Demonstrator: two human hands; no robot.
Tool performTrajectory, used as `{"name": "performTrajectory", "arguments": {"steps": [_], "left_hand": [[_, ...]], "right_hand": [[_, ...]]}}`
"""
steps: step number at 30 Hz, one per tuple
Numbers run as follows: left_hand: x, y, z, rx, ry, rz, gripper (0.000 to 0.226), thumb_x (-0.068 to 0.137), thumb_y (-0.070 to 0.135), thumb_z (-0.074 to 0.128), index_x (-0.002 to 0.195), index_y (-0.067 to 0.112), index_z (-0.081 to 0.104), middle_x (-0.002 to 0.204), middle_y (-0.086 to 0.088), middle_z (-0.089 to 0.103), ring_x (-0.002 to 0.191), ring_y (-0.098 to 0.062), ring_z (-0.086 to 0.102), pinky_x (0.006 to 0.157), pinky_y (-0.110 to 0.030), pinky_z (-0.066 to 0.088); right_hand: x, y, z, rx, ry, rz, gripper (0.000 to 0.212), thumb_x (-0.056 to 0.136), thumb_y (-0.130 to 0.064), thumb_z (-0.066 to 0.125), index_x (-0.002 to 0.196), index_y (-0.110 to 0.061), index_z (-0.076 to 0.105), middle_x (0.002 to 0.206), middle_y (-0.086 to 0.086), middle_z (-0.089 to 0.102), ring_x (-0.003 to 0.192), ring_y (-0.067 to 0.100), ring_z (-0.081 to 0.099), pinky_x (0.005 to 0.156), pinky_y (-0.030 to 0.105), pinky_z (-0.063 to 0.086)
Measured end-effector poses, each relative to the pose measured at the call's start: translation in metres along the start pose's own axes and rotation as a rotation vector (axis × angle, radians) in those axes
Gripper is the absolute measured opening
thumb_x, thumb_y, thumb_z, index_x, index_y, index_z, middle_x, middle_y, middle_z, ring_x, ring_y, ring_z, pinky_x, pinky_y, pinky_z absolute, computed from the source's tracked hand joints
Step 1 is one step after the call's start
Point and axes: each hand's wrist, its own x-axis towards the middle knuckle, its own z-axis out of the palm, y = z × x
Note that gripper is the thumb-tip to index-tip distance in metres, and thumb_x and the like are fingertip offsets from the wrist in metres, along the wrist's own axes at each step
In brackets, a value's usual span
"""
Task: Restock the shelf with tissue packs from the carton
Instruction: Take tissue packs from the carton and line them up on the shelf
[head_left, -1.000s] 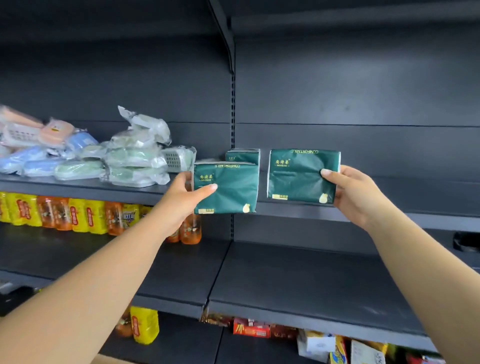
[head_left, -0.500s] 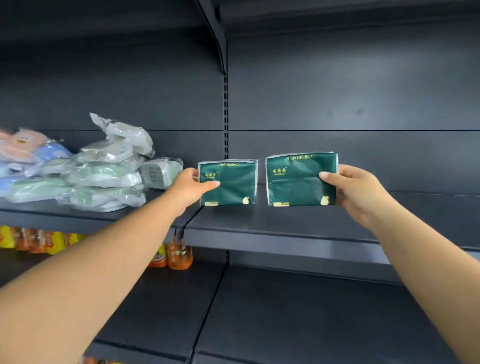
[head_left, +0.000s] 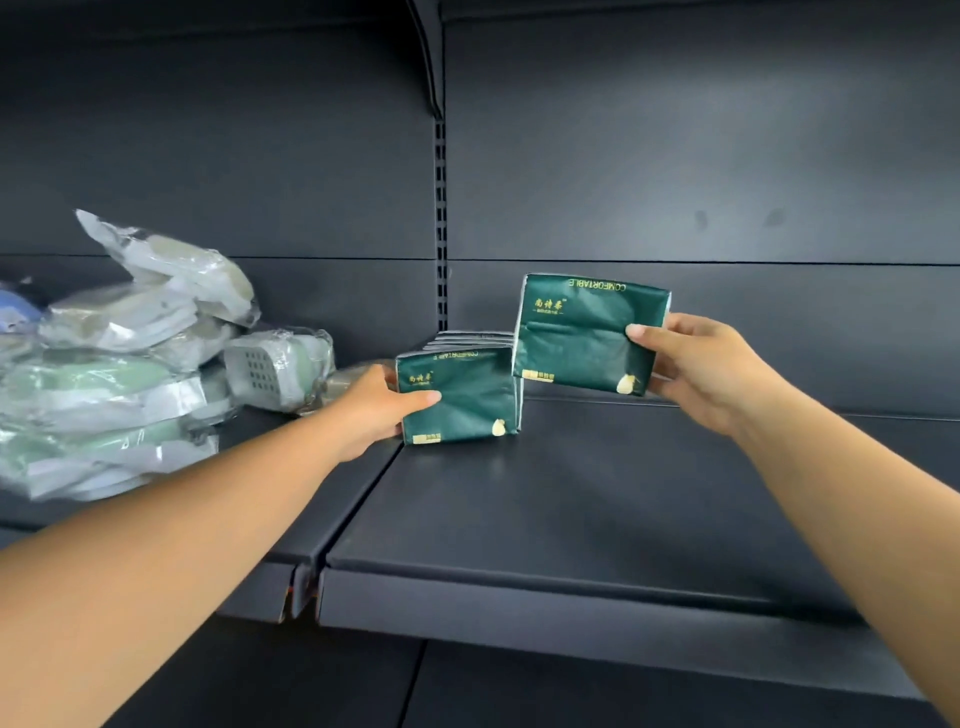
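Nearest to me, two bare forearms reached up and forward over the front lip of the dark metal shelf (head_left: 545, 519), which was bare along its whole front. Using the row of green packs (head_left: 467, 339) standing at the shelf's left end as the marker: the left hand (head_left: 374, 405) gripped a green tissue pack (head_left: 460, 397) by its left edge, thumb across the face, and that pack stood upright on the shelf as the front one of the row, touching the pack behind it as far as I could tell. Half a second before, it had hung in the air in front of the shelf; it had since come down and back, so I judged this one as good as placed, wanting only the hand's release. Just right of the row and higher, the right hand (head_left: 711, 371) pinched a second green tissue pack (head_left: 587, 338) by its right edge, tilted a little, its lower edge clear of the shelf; it had travelled inward with the other but was not yet set down. I took it that a new row beside the first would begin there. Left of the row, on the neighbouring shelf, lay a loose heap of plastic-wrapped goods (head_left: 130, 364). Behind everything stood the dark back panel (head_left: 675, 182) and the slotted upright (head_left: 440, 208). The carton was nowhere in sight.
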Motion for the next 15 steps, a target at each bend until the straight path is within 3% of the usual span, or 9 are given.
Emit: {"name": "performTrajectory", "arguments": {"steps": [2,5,8,12,15], "left_hand": [[0.005,-0.006,0.002,-0.011,0.024,-0.014,0.033,0.085,0.012,0.066,0.113,0.009,0.048,0.107,-0.006,0.060,0.088,-0.013,0.062,0.079,-0.030,0.053],[0.012,-0.009,0.004,0.028,0.042,-0.017,0.039,0.083,0.018,0.069,0.115,0.011,0.047,0.117,-0.009,0.059,0.104,-0.021,0.060,0.096,-0.043,0.048],[0.017,-0.009,0.004,0.063,0.050,0.009,0.030,0.081,0.022,0.070,0.100,0.019,0.048,0.115,-0.006,0.059,0.107,-0.022,0.059,0.097,-0.044,0.046],[0.021,-0.012,0.005,0.086,0.077,0.038,0.034,0.081,0.023,0.070,0.106,0.018,0.047,0.115,-0.005,0.059,0.107,-0.022,0.058,0.097,-0.043,0.046],[0.020,-0.009,0.004,0.086,0.032,0.044,0.022,0.083,0.016,0.068,0.096,0.021,0.052,0.115,-0.005,0.061,0.107,-0.021,0.059,0.096,-0.042,0.047]], "right_hand": [[0.006,0.007,0.001,0.003,0.005,0.020,0.015,0.091,-0.005,0.055,0.078,-0.010,0.056,0.080,0.004,0.066,0.064,0.014,0.066,0.063,0.031,0.057],[0.013,0.020,0.002,0.027,0.017,0.057,0.013,0.093,-0.007,0.054,0.080,-0.010,0.056,0.084,0.005,0.066,0.070,0.016,0.064,0.065,0.031,0.056],[0.017,0.028,0.000,0.050,0.029,0.087,0.010,0.093,-0.009,0.054,0.084,-0.010,0.057,0.084,0.004,0.067,0.067,0.012,0.066,0.067,0.029,0.057],[0.015,0.030,-0.002,-0.022,0.010,0.089,0.010,0.093,-0.007,0.053,0.086,-0.009,0.059,0.085,0.005,0.067,0.069,0.015,0.065,0.069,0.031,0.056],[0.011,0.029,0.005,-0.044,-0.045,0.099,0.012,0.093,-0.006,0.053,0.083,-0.009,0.060,0.082,0.004,0.068,0.066,0.013,0.067,0.065,0.028,0.057]]}}
